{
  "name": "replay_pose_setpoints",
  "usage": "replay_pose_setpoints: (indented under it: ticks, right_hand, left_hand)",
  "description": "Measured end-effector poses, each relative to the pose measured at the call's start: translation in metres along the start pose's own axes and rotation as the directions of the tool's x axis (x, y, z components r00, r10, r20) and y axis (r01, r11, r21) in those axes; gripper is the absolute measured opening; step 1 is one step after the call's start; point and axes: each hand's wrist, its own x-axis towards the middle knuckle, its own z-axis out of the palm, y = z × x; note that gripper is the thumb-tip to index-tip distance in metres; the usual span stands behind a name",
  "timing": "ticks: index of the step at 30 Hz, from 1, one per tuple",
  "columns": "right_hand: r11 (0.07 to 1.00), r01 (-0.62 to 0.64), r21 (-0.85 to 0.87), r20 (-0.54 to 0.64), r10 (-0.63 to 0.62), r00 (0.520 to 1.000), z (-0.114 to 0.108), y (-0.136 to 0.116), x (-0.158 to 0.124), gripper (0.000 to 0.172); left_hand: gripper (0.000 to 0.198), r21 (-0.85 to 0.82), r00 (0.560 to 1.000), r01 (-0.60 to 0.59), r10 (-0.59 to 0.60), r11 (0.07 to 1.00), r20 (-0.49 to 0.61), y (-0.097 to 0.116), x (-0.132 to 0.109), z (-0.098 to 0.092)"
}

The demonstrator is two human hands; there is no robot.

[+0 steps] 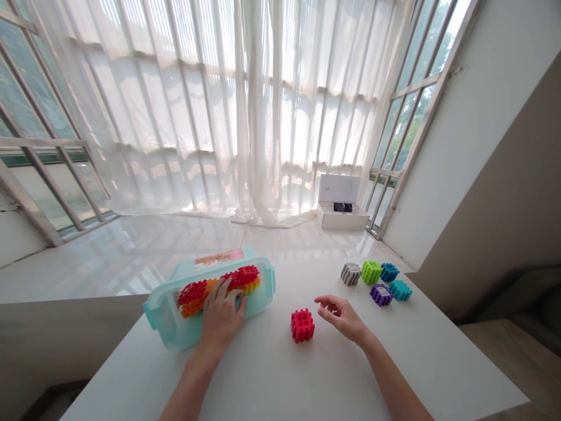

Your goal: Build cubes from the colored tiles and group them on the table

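the left hand (221,313) lay spread over a row of red, orange and yellow interlocking waffle blocks (195,299), its fingers draped across the top, resting there and not clearly clamped. the row sat inside a translucent aqua plastic box (163,318), whose walls seemed to keep the blocks lined up, and the box stood at a slant on the white table (280,380). the right hand (342,318) was well apart from the left, open and empty, its fingers curled slightly toward a lone red waffle block (302,325) that stood between the hands, near it but not touching. beyond lay a loose group of grey, green, blue, teal and purple blocks (371,272), probably set apart from the box to stay within reach. farther off, a white cardboard box (342,217) stood open, a dark object inside, on a glossy white surface (131,251) before sheer curtains (175,117).
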Motion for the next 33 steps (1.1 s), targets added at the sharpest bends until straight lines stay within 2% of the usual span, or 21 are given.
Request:
replay_pose_setpoints:
  ticks: [5,9,11,14,18,23,25,28,33]
  right_hand:
    - [1.000,0.000,0.005,-0.013,0.000,1.000,0.000,0.001,0.001,0.036]
    - [1.000,0.000,0.004,-0.036,0.000,0.999,0.000,0.000,0.001,0.036]
    - [1.000,0.006,0.006,-0.058,-0.006,0.998,0.000,-0.001,0.001,0.036]
    - [1.000,0.021,0.014,-0.085,-0.020,0.996,0.000,-0.003,-0.001,0.036]
    - [0.998,0.051,0.037,-0.072,-0.049,0.996,0.006,-0.008,-0.005,0.036]
    - [0.988,0.117,0.105,0.051,-0.123,0.991,0.025,-0.016,-0.014,0.035]
    - [0.981,0.141,0.132,0.082,-0.152,0.985,0.031,-0.018,-0.016,0.034]
    - [0.969,0.152,0.195,0.066,-0.168,0.984,0.036,-0.020,-0.017,0.031]
    - [0.919,0.074,0.388,0.070,-0.110,0.991,0.038,-0.024,-0.015,0.033]
  left_hand:
    - [0.016,0.076,0.999,-0.033,0.033,0.997,0.001,0.005,-0.001,-0.003]
    - [0.023,0.081,0.996,-0.035,0.042,0.996,-0.083,0.008,0.003,-0.013]
    - [0.024,0.037,0.991,-0.056,0.060,0.998,-0.118,0.011,0.005,-0.019]
    - [0.026,-0.131,0.986,-0.157,0.146,0.979,-0.084,0.023,0.004,-0.026]
    - [0.034,-0.341,0.941,-0.335,0.329,0.878,-0.077,0.052,-0.004,-0.025]
    - [0.027,-0.454,0.843,-0.496,0.536,0.740,-0.049,0.086,-0.021,-0.018]
    - [0.024,-0.472,0.817,-0.524,0.575,0.709,-0.044,0.093,-0.026,-0.017]
    - [0.021,-0.481,0.801,-0.540,0.597,0.691,-0.041,0.099,-0.030,-0.016]
    - [0.021,-0.515,0.787,-0.541,0.616,0.665,-0.033,0.107,-0.030,-0.017]
